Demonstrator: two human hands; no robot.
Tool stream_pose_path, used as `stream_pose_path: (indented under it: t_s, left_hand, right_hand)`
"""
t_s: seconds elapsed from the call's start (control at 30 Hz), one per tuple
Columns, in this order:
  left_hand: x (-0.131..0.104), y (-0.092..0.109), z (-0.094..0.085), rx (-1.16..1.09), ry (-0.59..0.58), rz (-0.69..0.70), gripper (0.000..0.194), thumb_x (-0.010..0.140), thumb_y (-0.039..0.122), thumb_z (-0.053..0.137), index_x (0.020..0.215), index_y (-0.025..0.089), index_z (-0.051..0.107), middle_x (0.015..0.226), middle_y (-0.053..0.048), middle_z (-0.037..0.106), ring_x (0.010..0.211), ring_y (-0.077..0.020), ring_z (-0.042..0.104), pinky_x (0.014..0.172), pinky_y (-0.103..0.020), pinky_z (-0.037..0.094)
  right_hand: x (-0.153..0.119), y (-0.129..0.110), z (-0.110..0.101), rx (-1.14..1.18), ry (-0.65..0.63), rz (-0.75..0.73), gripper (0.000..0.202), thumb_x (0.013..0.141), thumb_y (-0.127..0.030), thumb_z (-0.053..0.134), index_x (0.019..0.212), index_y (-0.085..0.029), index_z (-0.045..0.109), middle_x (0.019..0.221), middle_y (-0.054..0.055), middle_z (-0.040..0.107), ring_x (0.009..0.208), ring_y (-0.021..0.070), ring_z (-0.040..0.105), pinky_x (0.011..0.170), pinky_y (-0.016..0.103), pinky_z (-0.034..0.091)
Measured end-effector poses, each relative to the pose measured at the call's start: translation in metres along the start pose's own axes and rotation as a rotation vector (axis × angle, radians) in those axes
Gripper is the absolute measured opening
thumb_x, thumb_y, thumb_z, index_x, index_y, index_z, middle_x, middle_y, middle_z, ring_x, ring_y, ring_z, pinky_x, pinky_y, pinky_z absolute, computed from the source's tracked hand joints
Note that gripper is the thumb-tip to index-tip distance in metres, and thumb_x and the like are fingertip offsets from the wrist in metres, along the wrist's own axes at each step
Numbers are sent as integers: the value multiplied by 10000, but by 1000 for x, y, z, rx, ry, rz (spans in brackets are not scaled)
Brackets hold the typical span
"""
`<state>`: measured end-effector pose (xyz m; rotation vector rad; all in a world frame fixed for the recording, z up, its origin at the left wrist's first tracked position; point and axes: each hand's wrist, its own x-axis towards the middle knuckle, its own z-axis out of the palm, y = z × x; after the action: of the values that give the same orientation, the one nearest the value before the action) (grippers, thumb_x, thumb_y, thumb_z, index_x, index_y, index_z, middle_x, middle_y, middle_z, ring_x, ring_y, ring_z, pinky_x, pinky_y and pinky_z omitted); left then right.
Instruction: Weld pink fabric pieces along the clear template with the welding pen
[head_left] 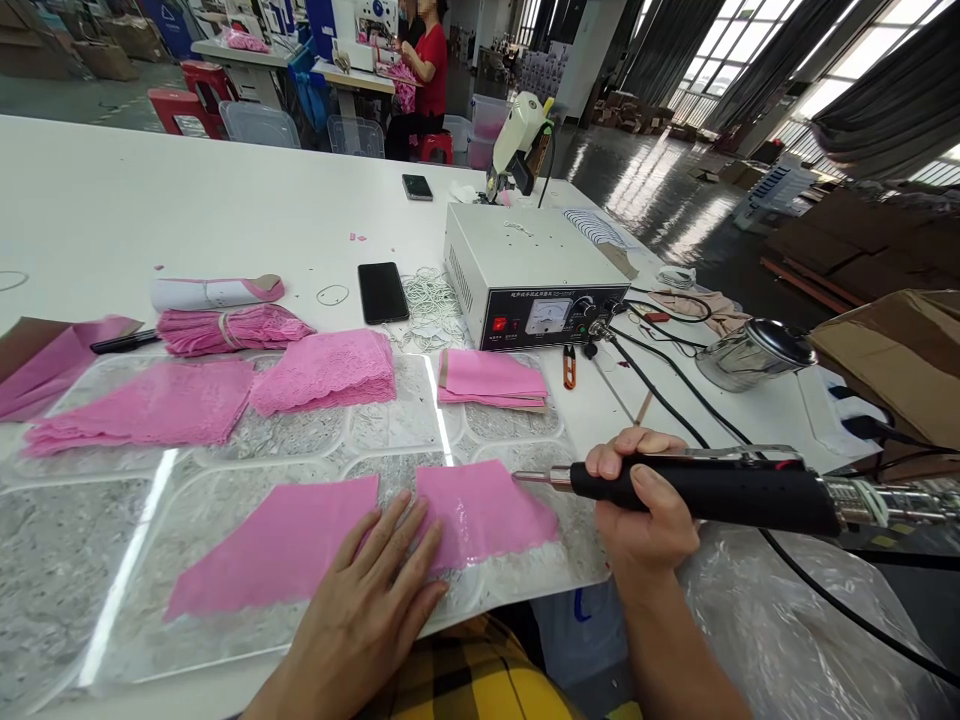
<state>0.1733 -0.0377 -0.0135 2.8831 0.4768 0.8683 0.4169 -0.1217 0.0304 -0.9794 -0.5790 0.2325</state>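
My right hand [646, 500] is wrapped around a black ultrasonic welding handpiece [720, 490]. Its thin metal tip points left and reaches the upper right edge of a pink fabric piece [480, 510]. My left hand [382, 590] lies flat with fingers extended, between that piece and a second pink fabric piece [277, 550], its fingers touching the right one. Both pieces rest on a clear-topped, grey marbled mat [217, 645]. Behind them are a pink lace stack [326, 372], a wider pink stack [150, 405] and a small folded pink stack [491, 380].
A control box [536, 270] with a dial stands behind, its cables [660, 390] running to the right. Nearby are orange thread snips [569, 368], a phone [382, 293], loose white elastic bands [433, 312] and a glass jar [754, 355]. A person in red [431, 65] sits at a far sewing machine.
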Motion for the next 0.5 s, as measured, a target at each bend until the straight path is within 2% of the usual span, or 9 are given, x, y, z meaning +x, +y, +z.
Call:
stream_pose_path:
  t_s: [0.5]
  left_hand:
    - [0,0,0,-14,-3,-6,318,981,263,481,1246,138,603,1319,-102,599,1302,-274,482,1097,-398,334]
  right_hand:
    - [-2,-1,0,-20,-20,-7,123,676,-187,597,797,-199,575,757,-10,533,528,94,526,517,288,486]
